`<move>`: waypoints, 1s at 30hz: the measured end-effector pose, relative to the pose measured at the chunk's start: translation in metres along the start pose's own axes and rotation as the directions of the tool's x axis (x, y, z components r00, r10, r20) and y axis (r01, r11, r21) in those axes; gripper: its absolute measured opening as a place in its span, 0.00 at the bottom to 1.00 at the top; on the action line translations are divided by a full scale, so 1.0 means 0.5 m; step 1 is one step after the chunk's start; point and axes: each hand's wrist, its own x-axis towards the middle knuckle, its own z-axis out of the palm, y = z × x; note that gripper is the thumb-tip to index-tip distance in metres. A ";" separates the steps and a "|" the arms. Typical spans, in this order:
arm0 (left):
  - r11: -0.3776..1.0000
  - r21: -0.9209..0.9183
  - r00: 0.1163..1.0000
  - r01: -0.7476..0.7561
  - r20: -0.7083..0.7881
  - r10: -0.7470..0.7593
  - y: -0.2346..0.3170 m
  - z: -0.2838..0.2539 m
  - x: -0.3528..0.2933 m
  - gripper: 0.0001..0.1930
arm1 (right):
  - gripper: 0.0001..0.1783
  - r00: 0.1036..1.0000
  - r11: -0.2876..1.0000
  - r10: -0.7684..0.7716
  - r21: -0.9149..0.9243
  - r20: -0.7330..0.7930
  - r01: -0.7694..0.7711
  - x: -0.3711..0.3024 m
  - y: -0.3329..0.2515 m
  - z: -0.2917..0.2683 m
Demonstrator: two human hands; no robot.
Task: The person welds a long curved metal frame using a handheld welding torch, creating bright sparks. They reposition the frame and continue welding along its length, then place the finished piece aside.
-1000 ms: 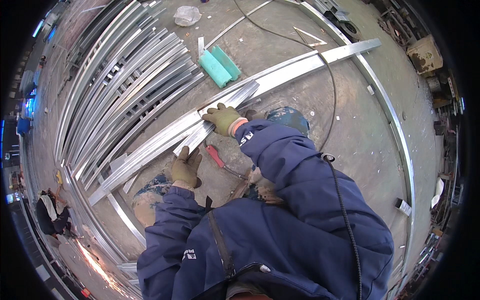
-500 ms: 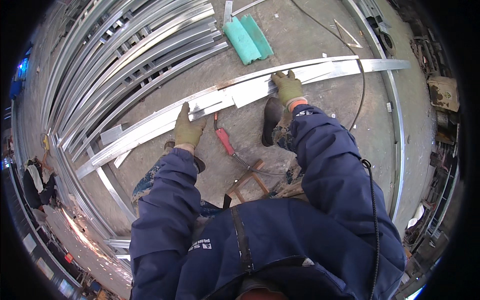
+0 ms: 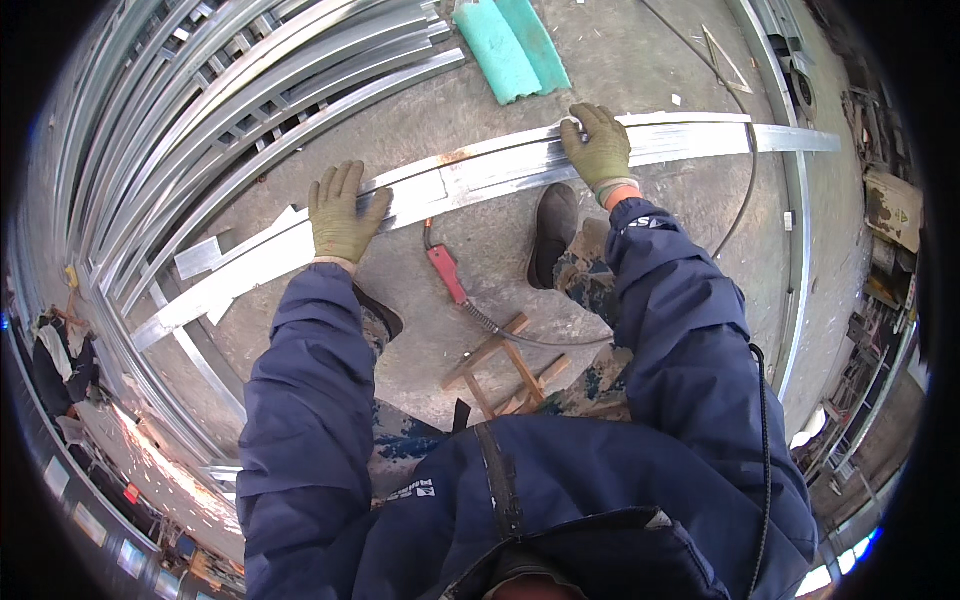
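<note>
Floor (image 3: 690, 190) around you: stacked metal channels (image 3: 330, 68) toward far-left corner, folded teal sheet (image 3: 493, 55) mid far edge, triangular frame (image 3: 729, 60) far right, worn box (image 3: 893, 210) right edge, sparks (image 3: 165, 450) near-left.

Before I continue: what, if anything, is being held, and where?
Left hand and right hand lie over the long metal bars, either side of mid-length; whether they grip cannot be told.

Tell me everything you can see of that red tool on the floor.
The red tool is slim and hard-looking, perhaps plastic, with a narrow neck at its far end. A spring-like sleeve at the near end leads into a dark cable curving right. It lies slanted on the grey floor between the shoes, neck toward the silver metal pieces; whether it touches them is unclear. It isn't being held.
</note>
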 end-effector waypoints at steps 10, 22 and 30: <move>0.943 0.053 0.934 -0.329 0.162 0.317 -0.063 -0.002 0.025 0.43 | 0.29 0.982 0.964 -0.160 -0.232 -0.101 0.133 0.047 0.101 0.052; 0.935 -0.123 0.929 -0.331 0.128 0.346 0.003 0.026 0.052 0.40 | 0.23 0.974 0.955 -0.194 -0.248 -0.114 0.161 0.030 0.012 0.092; 0.940 -0.118 0.933 -0.319 0.136 0.334 0.003 0.024 0.053 0.40 | 0.24 0.976 0.964 -0.185 -0.215 -0.111 0.158 0.031 0.011 0.088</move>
